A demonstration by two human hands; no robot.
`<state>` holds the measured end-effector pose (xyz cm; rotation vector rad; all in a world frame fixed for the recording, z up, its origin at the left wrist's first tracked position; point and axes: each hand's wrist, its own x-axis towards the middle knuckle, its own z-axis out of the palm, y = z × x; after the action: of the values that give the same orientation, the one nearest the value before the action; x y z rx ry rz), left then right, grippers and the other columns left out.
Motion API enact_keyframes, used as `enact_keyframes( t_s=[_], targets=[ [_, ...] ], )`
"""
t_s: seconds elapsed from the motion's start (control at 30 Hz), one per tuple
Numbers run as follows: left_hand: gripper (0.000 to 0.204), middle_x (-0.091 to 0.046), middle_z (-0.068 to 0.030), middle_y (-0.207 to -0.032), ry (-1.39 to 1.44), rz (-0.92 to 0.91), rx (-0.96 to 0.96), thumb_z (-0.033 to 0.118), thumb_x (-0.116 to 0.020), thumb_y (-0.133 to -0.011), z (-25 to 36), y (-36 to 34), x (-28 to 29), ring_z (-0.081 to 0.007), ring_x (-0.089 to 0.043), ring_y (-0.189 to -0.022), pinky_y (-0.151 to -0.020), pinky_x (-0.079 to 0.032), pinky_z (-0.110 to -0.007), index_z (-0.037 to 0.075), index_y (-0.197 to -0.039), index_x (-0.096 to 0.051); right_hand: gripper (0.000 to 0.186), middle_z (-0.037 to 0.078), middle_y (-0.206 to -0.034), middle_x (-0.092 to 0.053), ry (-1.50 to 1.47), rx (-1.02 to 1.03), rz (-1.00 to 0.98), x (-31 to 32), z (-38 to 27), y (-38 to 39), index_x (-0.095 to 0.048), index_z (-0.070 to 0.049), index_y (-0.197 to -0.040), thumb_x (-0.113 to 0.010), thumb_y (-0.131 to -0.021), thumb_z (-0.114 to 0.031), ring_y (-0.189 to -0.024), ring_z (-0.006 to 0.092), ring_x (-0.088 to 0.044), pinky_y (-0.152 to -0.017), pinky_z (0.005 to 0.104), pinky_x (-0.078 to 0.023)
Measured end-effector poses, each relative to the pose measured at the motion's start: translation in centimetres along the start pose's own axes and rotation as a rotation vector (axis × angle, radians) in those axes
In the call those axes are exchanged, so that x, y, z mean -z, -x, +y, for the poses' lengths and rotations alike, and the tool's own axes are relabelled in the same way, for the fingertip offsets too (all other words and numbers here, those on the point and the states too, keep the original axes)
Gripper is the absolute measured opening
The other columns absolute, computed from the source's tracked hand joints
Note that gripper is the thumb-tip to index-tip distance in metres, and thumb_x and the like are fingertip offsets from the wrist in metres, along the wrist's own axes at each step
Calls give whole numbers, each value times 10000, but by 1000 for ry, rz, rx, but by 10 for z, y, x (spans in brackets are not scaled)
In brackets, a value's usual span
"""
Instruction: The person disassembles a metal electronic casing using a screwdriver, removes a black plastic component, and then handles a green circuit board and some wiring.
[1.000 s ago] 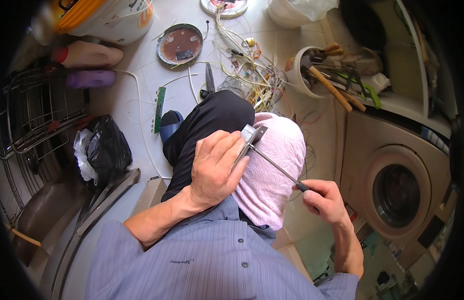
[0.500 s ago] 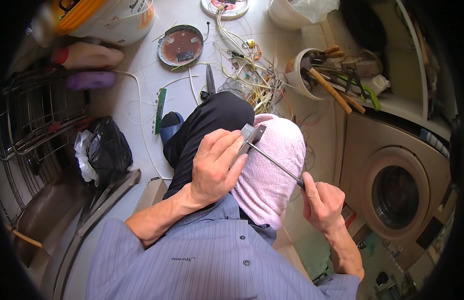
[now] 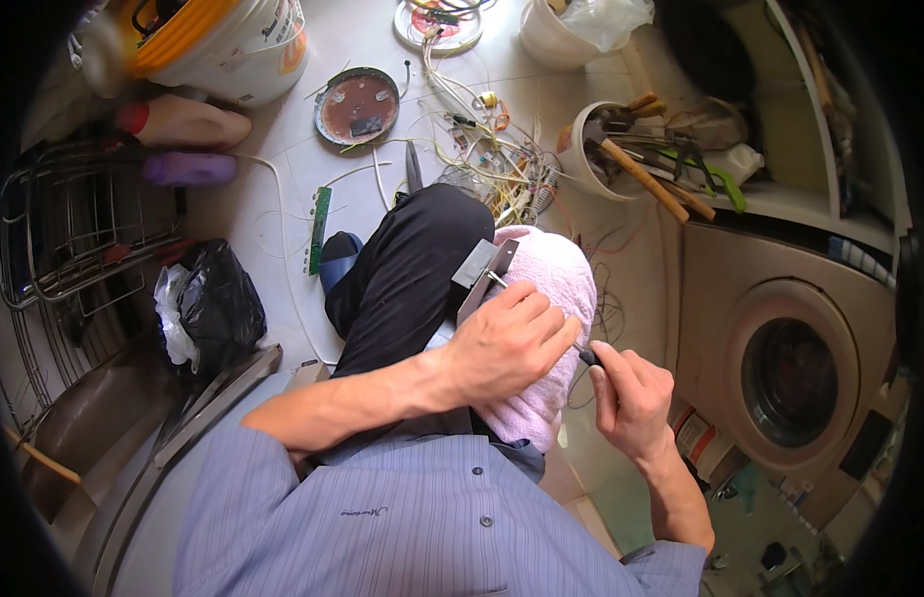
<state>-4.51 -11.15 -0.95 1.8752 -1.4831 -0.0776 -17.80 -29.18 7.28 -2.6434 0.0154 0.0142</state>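
Observation:
A grey metal bracket [image 3: 476, 267] rests on my lap beside the pink towel [image 3: 547, 264] draped over my right knee; my dark-trousered left leg [image 3: 402, 259] is bent next to it. A screwdriver [image 3: 583, 354] runs up to the bracket with its tip end at the metal. My left hand [image 3: 510, 343] is closed over the middle of its shaft, just below the bracket; whether it also touches the metal is hidden. My right hand [image 3: 631, 403] grips the dark handle, lower and to the right.
A tangle of wires [image 3: 482, 139], a round pan [image 3: 356, 103] and a green circuit board [image 3: 318, 229] lie on the tiled floor. A bucket of tools [image 3: 591, 174] and washing machine [image 3: 780, 378] are at right; a wire rack [image 3: 64, 249] and black bag [image 3: 218, 308] at left.
My left hand has moved from the bracket down and right onto the screwdriver's shaft. The bracket sits slightly further left. My right hand has shifted a little on the handle.

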Motion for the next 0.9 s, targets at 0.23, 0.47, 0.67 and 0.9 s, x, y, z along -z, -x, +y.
enact_keyframes(
  t_s=[0.23,0.47,0.67,0.9],
  targets=[
    [270,-553,-34,-827,15,-3,-103,168,-634,-817,-5,-1,-5,-175,-583,-786,-761,-474,-329,20,-1042,-647,323,53,-829,-627,-1381,-932,-490,19,32,7,-638,36,-1304,-596,-1033,-136,-591,93,-537,-481,249,-388],
    [428,-671,-170,-1199,-55,280,54,113,-746,-822,3,36,43,-329,-637,-1137,-996,-536,-459,-23,-1223,-680,292,4,-692,-538,-1418,-951,-567,12,31,1,-669,4,-1280,-601,-1029,-129,-506,53,-398,-459,234,-301],
    [655,-624,-182,-1102,-9,99,501,197,-882,-765,-23,40,44,-364,-620,-977,-858,-530,-428,-52,-1291,-581,278,-8,-689,-528,-1292,-971,-601,13,33,-14,-695,8,-1245,-608,-1015,-121,-532,53,-416,-467,236,-314],
    [411,-603,-164,-960,1,168,584,98,-817,-808,-25,41,28,-348,-632,-822,-724,-524,-428,-24,-1138,-604,270,-14,-686,-538,-1207,-971,-577,11,22,-19,-708,18,-1230,-633,-998,-96,-551,53,-445,-479,242,-336]
  ],
)
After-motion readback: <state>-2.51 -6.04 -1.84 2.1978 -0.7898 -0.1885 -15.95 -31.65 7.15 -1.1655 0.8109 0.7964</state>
